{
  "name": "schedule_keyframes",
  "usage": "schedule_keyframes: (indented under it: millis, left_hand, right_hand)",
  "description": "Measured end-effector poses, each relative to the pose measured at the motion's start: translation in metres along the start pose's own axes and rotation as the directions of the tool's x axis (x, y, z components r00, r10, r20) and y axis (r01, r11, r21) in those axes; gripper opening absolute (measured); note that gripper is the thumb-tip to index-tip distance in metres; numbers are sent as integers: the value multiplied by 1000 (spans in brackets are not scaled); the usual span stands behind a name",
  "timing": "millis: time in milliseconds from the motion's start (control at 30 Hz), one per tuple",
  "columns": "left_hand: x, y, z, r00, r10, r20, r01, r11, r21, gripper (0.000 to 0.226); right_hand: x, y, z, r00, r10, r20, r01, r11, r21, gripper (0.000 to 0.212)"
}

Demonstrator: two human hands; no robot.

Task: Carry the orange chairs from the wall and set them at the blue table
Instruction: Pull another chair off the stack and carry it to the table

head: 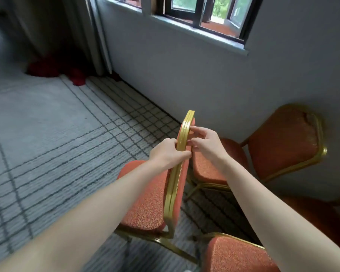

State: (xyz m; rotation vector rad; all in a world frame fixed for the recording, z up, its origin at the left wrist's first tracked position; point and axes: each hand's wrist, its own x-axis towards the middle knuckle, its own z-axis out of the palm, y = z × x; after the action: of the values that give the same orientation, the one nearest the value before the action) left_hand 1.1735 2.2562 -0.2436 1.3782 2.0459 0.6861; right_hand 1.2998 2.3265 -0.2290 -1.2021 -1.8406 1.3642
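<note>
head view shows the left hand (166,152) and right hand (206,143) both gripping the gold back rail (185,130) of the orange chair (145,197).

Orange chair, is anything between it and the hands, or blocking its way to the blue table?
Nothing separates them: the left hand and right hand hold the orange chair by its gold back. A chair by the wall and a nearer chair crowd its right side. The blue table is out of view.

front chair (145,197) left | second chair (283,140) right, by wall (185,75) (below window (196,14)) | third chair (234,256), apparently, nearest
</note>
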Motion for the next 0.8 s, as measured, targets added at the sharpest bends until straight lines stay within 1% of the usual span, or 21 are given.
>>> schedule_keyframes:
  millis: [100, 167, 233, 300, 367, 400, 467, 533, 600, 700, 767, 800]
  left_hand:
    - [1, -25, -30, 993, -92, -79, 90, 995, -33, 36]
    - [2, -40, -50, 979, -149, -141, 141, 988, -62, 34]
    - [4, -54, -66, 959, -185, -216, 178, 983, -49, 33]
    - [7, -67, -80, 928, -223, -297, 232, 973, -5, 33]
    - [12, -78, -92, 886, -251, -389, 299, 952, 66, 38]
    - [14, -81, -96, 864, -261, -431, 336, 936, 105, 40]
    - [20, -84, -103, 809, -289, -512, 418, 895, 154, 42]
    - [24, -88, -106, 738, -326, -591, 485, 865, 129, 39]
    - [26, -92, -106, 664, -331, -670, 514, 853, 87, 32]
    - [29, -97, -110, 593, -312, -743, 540, 838, 80, 31]
    - [31, -100, -114, 560, -312, -768, 574, 814, 88, 34]
    - [32, -101, -116, 543, -314, -779, 592, 801, 89, 35]
  right_hand:
    - [18, -15, 33, 996, -64, 69, 67, 997, -44, 49]
    - [31, -26, 55, 989, -110, 97, 117, 990, -78, 46]
    - [47, -36, 74, 982, -162, 93, 173, 976, -130, 40]
    - [65, -47, 95, 971, -216, 104, 232, 956, -177, 31]
    - [83, -57, 114, 956, -267, 123, 288, 934, -213, 25]
    - [91, -61, 123, 947, -290, 136, 316, 919, -235, 26]
    - [108, -66, 141, 922, -348, 172, 384, 880, -280, 37]
    - [124, -69, 155, 885, -397, 243, 459, 828, -320, 52]
    - [139, -71, 164, 831, -430, 353, 548, 740, -389, 59]
    - [161, -75, 170, 745, -498, 444, 666, 591, -456, 51]
    - [174, -79, 175, 668, -580, 467, 744, 501, -442, 46]
    - [180, -80, 180, 631, -603, 488, 776, 478, -412, 44]
